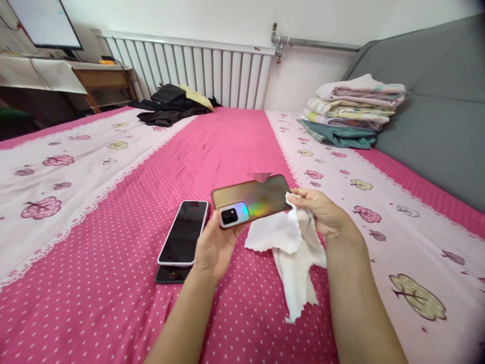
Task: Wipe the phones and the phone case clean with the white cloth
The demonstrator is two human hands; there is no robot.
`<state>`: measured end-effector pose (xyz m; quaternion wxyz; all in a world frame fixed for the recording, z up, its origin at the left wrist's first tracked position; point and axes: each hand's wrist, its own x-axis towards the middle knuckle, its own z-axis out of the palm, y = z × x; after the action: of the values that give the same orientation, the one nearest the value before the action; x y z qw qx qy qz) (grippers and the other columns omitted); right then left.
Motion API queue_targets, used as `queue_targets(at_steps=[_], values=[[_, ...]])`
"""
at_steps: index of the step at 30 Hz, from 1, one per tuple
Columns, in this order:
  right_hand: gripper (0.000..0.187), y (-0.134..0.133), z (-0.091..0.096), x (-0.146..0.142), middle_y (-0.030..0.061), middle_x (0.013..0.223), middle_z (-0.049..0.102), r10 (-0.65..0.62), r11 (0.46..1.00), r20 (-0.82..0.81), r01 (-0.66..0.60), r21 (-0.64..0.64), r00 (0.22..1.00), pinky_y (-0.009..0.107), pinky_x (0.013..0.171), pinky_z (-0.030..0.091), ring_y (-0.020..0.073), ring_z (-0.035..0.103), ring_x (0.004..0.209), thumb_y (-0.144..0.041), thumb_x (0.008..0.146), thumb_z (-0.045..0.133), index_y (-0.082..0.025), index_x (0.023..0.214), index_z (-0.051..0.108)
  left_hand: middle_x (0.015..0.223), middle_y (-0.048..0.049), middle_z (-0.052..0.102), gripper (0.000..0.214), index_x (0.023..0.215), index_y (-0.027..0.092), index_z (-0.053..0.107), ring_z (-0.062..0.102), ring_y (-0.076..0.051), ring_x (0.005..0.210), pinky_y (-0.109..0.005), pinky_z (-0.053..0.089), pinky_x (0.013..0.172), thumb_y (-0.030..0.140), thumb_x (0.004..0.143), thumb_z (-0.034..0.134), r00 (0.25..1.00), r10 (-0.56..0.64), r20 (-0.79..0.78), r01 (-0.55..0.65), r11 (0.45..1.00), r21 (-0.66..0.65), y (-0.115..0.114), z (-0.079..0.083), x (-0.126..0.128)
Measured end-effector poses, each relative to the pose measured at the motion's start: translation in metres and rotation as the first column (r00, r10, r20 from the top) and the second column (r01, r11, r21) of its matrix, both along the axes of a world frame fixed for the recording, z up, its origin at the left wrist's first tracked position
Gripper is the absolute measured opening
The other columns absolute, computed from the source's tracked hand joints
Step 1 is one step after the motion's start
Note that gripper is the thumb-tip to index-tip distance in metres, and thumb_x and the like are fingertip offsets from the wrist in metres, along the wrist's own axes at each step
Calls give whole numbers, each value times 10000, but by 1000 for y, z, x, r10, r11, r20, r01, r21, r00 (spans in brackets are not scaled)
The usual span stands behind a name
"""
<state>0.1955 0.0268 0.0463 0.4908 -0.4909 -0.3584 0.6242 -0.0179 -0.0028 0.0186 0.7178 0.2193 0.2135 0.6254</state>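
Above a pink polka-dotted bedspread (238,136), the left hand (215,247) grips an iridescent gold-brown rectangular phone (265,198) by one end while the right hand (329,212) pinches a crumpled white cloth (280,233) against the other, the wiping seemingly under way, not finished.

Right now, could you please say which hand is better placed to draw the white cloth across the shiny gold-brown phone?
Probably the right hand: it pinches the cloth at one end of the phone, while the left hand holds the camera end.
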Motion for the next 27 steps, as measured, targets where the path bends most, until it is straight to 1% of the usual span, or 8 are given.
queue_targets(at_steps=[4, 7, 11, 15, 20, 23, 25, 27], values=[[315, -2, 2, 6, -29, 613, 635, -16, 1000, 62, 15, 13, 998, 171, 464, 450, 73, 558, 484, -239, 561, 808, -162, 826, 656, 940, -71, 690, 269, 992, 130, 633, 654, -163, 844, -260, 533, 756, 329, 819, 578, 999, 36, -20, -38, 989, -140, 6, 5, -4], [305, -3, 1, -2, -30, 627, 642, -9, 1000, 114, 6, 29, 993, 172, 483, 443, 68, 554, 501, -260, 568, 808, -168, 824, 670, 943, -89, 694, 304, 1036, 119, 624, 670, -191, 799, -302, 555, 711, 336, 833, 559, 998, -30, -64, 10, 958, -286, 10, 2, -3], [314, -1, -3, -18, -2, 750, 679, -28, 995, 194, 9, 102, 981, 198, 596, 470, 90, 594, 627, -306, 609, 782, -173, 874, 680, 912, -124, 700, 399, 1050, 94, 623, 680, -236, 762, -369, 563, 706, 411, 814, 565, 994, -105, -4, 92, 892, -442, 12, -6, -1], [351, 1, -5, -31, 27, 868, 690, -66, 975, 150, 32, 222, 987, 235, 684, 474, 122, 619, 739, -344, 626, 762, -174, 918, 669, 852, -107, 709, 356, 1011, 108, 641, 682, -237, 712, -373, 569, 663, 386, 799, 579, 998, -51, 40, 64, 879, -473, 13, -8, 2], [328, 8, -16, -48, 18, 842, 668, -155, 933, 179, 85, 349, 971, 242, 672, 468, 118, 608, 720, -378, 653, 733, -172, 887, 633, 792, -78, 712, 273, 930, 128, 664, 679, -220, 665, -343, 567, 611, 341, 773, 597, 997, 52, 55, -16, 856, -517, 12, -8, 6], [356, 12, -27, -58, 27, 858, 664, -174, 932, 226, 86, 353, 958, 265, 664, 478, 139, 618, 736, -396, 665, 720, -182, 912, 577, 784, -73, 711, 261, 919, 128, 666, 673, -207, 642, -314, 556, 573, 331, 775, 588, 994, 88, 70, -40, 859, -510, 14, -9, 6], [396, 11, -31, -65, 48, 944, 669, -152, 937, 264, 54, 345, 953, 288, 725, 487, 161, 627, 830, -378, 663, 723, -193, 975, 565, 773, -68, 709, 256, 914, 130, 667, 669, -201, 633, -302, 548, 554, 328, 774, 585, 991, 98, 94, -37, 861, -508, 14, -11, 5], [404, 7, -32, -73, 52, 1035, 660, -53, 947, 284, -42, 318, 957, 293, 788, 485, 170, 619, 927, -354, 680, 711, -211, 1031, 571, 760, -63, 706, 249, 912, 135, 667, 666, -196, 628, -296, 543, 552, 325, 780, 575, 987, 106, 121, -31, 861, -507, 15, -12, 4]])
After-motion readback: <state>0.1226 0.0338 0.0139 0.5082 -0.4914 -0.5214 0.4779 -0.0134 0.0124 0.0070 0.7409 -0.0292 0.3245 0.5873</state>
